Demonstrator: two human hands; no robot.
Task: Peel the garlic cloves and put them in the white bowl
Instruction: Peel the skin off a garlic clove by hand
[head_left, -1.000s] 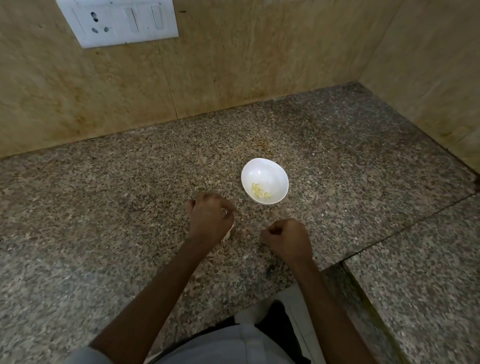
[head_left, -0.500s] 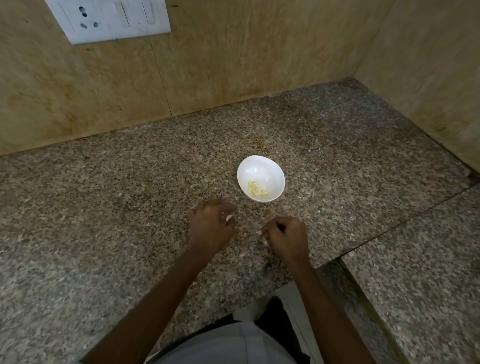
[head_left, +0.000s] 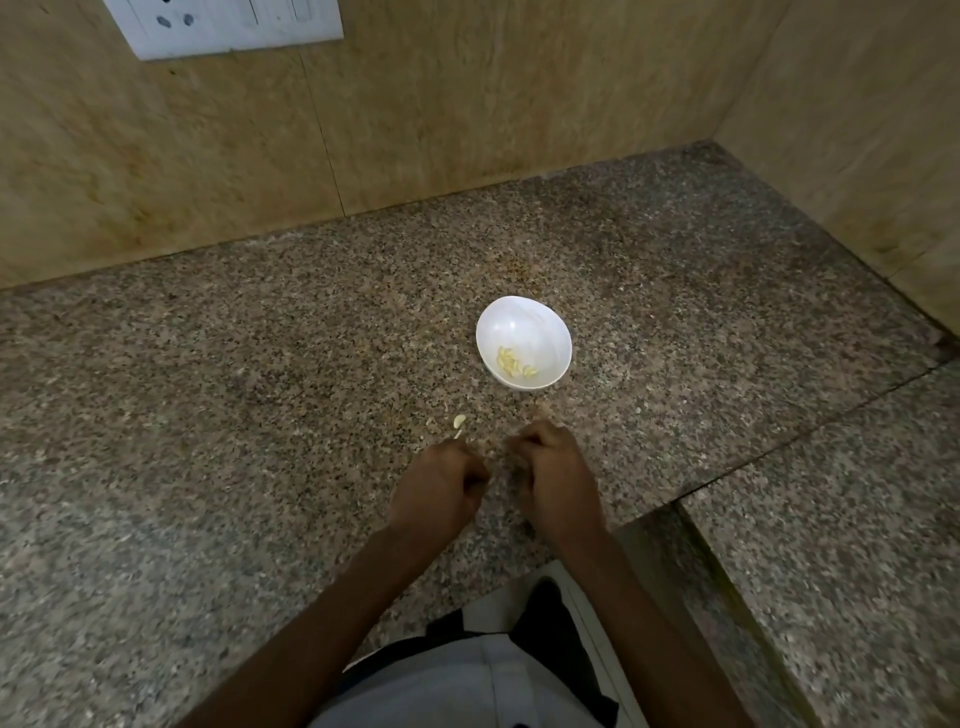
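Left hand (head_left: 441, 488) and right hand (head_left: 556, 483) curl, grip contents hidden; a jerky peel could scatter the loose clove (head_left: 460, 421)

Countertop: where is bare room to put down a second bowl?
Bare countertop lies left of the white bowl, up to the back wall, and right of it. Crowded: between bowl, left hand and right hand, with a loose clove.

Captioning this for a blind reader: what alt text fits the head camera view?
A person's left hand and right hand, both curled, sit close together over a granite counter. Beyond them stands a white bowl holding peeled garlic cloves; one loose clove lies near the left hand.
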